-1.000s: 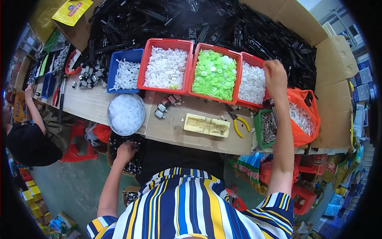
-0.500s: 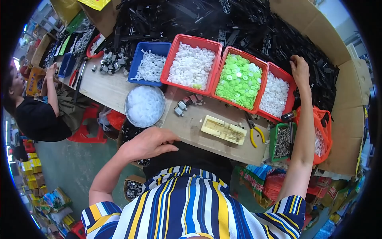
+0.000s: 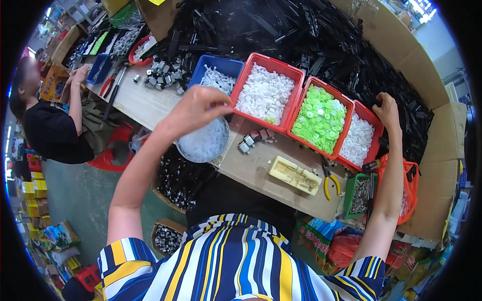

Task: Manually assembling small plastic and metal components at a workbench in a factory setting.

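My left hand (image 3: 200, 106) hangs over the round bowl (image 3: 202, 145) of clear whitish plastic parts, by the corner of the blue bin (image 3: 200, 65). Its thumb and forefinger point right, a little apart, and I see nothing between them. At the far right my right hand (image 3: 388, 113) is at the edge of the heap of black plastic parts (image 3: 346, 55), beyond the red bin of white pieces (image 3: 359, 138). Its fingers are bent, with thumb and forefinger apart. No held part shows there. A cream block-shaped fixture (image 3: 294, 175) lies in front of me on the table.
Red bins hold white pieces (image 3: 266, 90) and green discs (image 3: 321, 120). Yellow-handled pliers (image 3: 331, 183), a green tray of metal pins (image 3: 360, 195) and a red bag (image 3: 407, 200) lie right. Small metal blocks (image 3: 246, 144) sit mid-table. Another person (image 3: 52, 120) works at left.
My left hand has risen from the table's front edge to above the round bowl. My right hand stays by the black heap, its fingers bent lower. The view has shifted slightly.
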`<state>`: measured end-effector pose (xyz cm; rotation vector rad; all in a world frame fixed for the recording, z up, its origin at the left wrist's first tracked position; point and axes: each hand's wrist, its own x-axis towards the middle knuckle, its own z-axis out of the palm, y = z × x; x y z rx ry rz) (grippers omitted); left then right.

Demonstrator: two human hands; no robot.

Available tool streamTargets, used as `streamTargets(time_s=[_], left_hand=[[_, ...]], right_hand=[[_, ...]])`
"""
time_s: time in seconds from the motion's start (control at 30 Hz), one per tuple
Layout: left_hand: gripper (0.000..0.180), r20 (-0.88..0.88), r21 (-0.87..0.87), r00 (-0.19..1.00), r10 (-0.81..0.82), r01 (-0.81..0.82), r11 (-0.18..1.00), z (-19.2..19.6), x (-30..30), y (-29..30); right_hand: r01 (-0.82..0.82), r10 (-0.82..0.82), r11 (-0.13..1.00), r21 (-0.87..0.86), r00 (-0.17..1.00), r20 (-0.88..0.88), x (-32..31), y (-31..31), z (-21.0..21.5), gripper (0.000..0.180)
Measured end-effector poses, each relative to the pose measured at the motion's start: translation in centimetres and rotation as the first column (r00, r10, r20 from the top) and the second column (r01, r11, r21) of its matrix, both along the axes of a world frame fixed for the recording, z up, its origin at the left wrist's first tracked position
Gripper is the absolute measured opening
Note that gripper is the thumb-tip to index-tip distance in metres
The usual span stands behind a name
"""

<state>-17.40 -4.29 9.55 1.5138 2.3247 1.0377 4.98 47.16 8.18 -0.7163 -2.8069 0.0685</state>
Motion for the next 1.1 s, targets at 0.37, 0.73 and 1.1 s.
streamTargets(time_s=[0.37,0.73,1.1], left_hand=[[0.023,-0.164,0.147,0.986,0.038,-0.013,0.989,1.1,-1.3,5.3],[0.028,0.58,0.203,0.777,-0.246,0.155,0.967,-2.6,10.3,14.4],[0.027,0.891,0.149,0.443,-0.103,-0.071,0.986,-3.6,9.2,9.3]], right_hand=[[-0.407,0.375,0.911,-0.062,0.883,-0.283,2.5,-12.7,2.4,0.024],[-0.521,0.491,0.852,-0.052,0.829,-0.266,2.3,-21.0,2.1,0.019],[-0.144,0.161,0.98,0.135,0.98,-0.121,7.5,-16.5,-2.2,0.018]])
